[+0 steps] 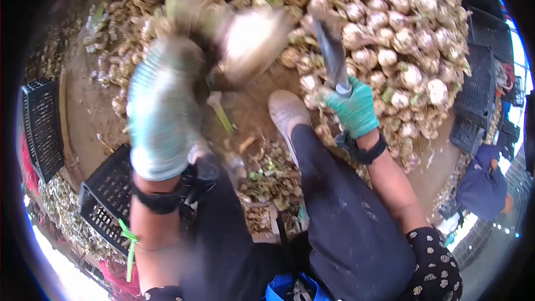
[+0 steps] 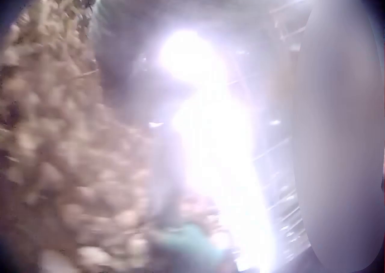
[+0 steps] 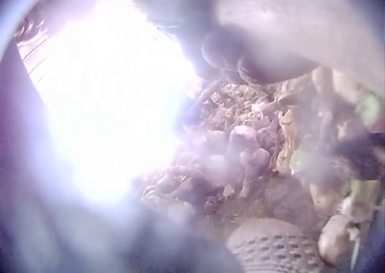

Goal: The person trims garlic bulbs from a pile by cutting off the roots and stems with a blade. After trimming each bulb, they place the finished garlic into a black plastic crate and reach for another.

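Observation:
In the head view my left hand point(image 1: 161, 100), in a teal and white glove, is smeared by motion. It holds a blurred garlic bulb point(image 1: 253, 36), pale and purplish, with a greenish stem smear point(image 1: 178, 3) at its upper left; the fingertips are lost in the blur. My right hand point(image 1: 354, 108), in a teal glove, grips a knife point(image 1: 331, 50) by its handle, its dark, broad blade pointing up and away over the heap of garlic point(image 1: 384, 28). Glare washes out much of both wrist views.
Black plastic crates stand at left, one crate point(image 1: 42, 128) behind another crate point(image 1: 108, 195), and a crate point(image 1: 473, 83) is at right. Between my shoes point(image 1: 287, 114) lie trimmings point(image 1: 270, 184) and a cut stalk point(image 1: 223, 114). Another person point(image 1: 482, 184) is at the far right.

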A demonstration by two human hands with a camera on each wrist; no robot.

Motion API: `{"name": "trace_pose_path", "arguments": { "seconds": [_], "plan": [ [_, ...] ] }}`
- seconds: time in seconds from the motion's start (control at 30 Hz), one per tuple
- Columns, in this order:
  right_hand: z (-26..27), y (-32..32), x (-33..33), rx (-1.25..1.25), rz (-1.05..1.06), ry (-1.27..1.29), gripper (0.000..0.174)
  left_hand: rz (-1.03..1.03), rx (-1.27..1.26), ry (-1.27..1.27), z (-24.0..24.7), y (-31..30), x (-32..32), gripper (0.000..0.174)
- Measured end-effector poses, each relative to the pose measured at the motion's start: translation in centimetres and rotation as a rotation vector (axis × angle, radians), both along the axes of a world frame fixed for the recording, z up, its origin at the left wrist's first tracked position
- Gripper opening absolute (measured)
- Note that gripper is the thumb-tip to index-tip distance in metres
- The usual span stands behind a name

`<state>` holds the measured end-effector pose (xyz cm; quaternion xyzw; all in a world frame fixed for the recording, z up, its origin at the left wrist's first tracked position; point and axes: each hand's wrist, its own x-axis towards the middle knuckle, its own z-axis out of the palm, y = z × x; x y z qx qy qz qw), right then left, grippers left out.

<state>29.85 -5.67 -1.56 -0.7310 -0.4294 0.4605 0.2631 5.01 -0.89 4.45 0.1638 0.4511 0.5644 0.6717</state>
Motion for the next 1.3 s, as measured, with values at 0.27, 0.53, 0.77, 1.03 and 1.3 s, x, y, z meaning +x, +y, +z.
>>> {"name": "trace_pose_path", "arguments": {
  "seconds": [0.27,0.53,0.77,1.03,1.3],
  "plan": [
    [1.7,-7.1,7.1,-0.01,-0.287,-0.036,0.025,-1.572,0.426,0.996,-2.6,-5.9,2.2,0.026],
    [1.7,-9.4,8.1,-0.025,-0.351,0.035,0.019,-2.057,0.758,1.276,-10.1,-18.6,12.2,0.053],
    [1.2,-8.7,7.3,0.037,-0.226,0.0,0.02,-1.544,0.5,1.375,-15.2,-26.7,12.9,0.058],
    [5.2,-8.0,6.3,0.143,-0.193,0.031,0.022,-1.296,0.207,1.417,-16.7,-28.0,13.5,0.043],
    [13.8,-8.9,6.5,0.313,-0.067,-0.092,0.027,-1.539,0.044,1.29,-8.3,-17.8,7.5,0.035]
  ]
}}
